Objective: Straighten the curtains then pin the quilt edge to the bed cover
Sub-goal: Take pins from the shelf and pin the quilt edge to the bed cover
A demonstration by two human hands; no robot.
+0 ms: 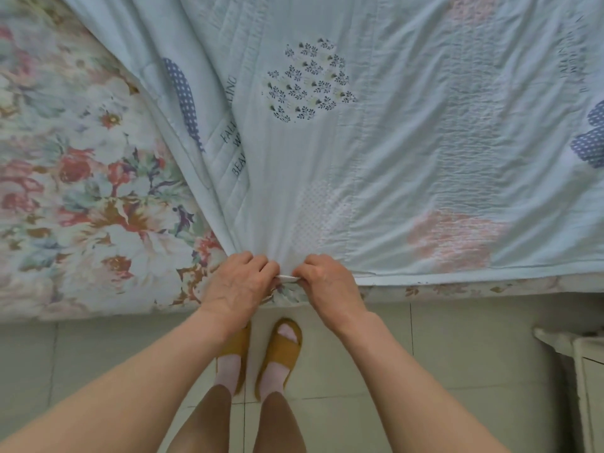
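Note:
A pale blue quilt [376, 132] with patchwork prints covers the right and middle of the bed. Its near edge is gathered to a point at the bed's front edge. Underneath lies a floral bed cover [81, 178], exposed on the left. My left hand [240, 282] and my right hand [327, 282] meet at that gathered quilt edge, fingers pinched on the fabric. A thin white piece [287, 277] spans between the two hands; whether it is a pin or a fabric fold I cannot tell. No curtains are in view.
Pale floor tiles [425, 361] run along the bed's front edge. My feet in mustard slippers [281, 351] stand right against the bed. A white piece of furniture [581, 371] stands at the lower right.

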